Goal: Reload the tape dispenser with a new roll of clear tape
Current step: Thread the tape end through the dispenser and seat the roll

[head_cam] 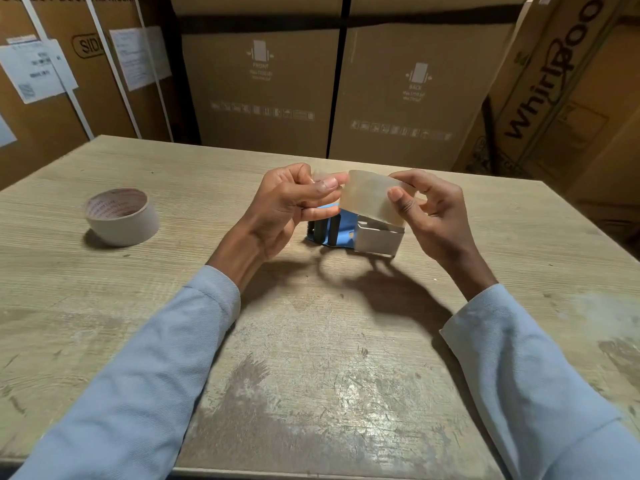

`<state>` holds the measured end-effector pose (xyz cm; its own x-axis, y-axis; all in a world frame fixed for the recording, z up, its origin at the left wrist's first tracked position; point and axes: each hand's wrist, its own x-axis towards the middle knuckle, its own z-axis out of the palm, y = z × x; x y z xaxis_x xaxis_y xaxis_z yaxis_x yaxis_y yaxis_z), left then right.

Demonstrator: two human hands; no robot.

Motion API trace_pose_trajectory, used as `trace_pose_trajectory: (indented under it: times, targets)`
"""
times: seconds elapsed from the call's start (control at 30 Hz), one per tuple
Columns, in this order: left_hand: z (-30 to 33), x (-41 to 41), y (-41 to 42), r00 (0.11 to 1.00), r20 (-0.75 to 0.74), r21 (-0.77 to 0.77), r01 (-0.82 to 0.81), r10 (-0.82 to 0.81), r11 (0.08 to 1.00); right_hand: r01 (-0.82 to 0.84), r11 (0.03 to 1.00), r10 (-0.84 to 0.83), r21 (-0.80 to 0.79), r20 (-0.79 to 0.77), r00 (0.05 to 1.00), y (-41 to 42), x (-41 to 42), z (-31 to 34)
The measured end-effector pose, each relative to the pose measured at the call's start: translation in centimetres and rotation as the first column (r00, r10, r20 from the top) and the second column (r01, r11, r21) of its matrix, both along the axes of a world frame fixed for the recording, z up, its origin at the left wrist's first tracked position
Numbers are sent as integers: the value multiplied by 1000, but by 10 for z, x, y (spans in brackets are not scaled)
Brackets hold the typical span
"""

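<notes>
I hold a roll of clear tape [369, 195] in the air above the middle of the table. My right hand [433, 216] grips the roll from the right, thumb on its outer face. My left hand [287, 206] pinches the loose end of the tape at the roll's left edge between thumb and fingers. Right below the roll lies the tape dispenser [360, 233], blue with a grey metal plate and dark rollers, resting on the table and partly hidden by the roll and my hands.
An empty cardboard tape core [121, 216] lies on the wooden table [311, 341] at the left. Large cardboard boxes [263, 84] stand close behind the table's far edge and to the right.
</notes>
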<state>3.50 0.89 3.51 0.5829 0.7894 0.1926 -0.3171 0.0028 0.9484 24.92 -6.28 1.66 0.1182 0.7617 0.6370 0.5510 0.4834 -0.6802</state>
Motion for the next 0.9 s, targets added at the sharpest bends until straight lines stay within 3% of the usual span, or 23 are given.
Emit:
trace_pose_trajectory:
  times: [0.1, 0.27, 0.37, 0.43, 0.57, 0.63, 0.77, 0.9]
  targets:
    - [1, -4, 2, 999, 18, -20, 46, -45, 999, -42, 999, 43, 21, -7, 999, 1, -1, 2]
    - [1, -5, 2, 999, 21, -68, 27, -26, 997, -154, 978, 158, -141, 16, 987, -2, 5, 0]
    - [2, -4, 2, 1000, -3, -71, 7, -7, 997, -181, 970, 183, -161, -4, 983, -2, 5, 1]
    - [3, -4, 1, 1000, 4, -80, 19, -19, 997, -132, 986, 130, -104, -30, 991, 0, 5, 4]
    - [6, 1, -3, 998, 26, -84, 56, -54, 995, 174, 983, -184, 64, 208, 961, 4, 14, 3]
    - [7, 3, -3, 999, 15, -75, 45, -44, 996, 205, 971, -227, 122, 222, 948, 3, 17, 1]
    - [2, -1, 2, 997, -21, -39, -73, 73, 997, 129, 981, -159, 143, 223, 962, 0, 15, 2]
    - [-10, -4, 11, 935, -191, 188, -263, 298, 946, 105, 988, -126, 114, 199, 972, -3, 24, 1]
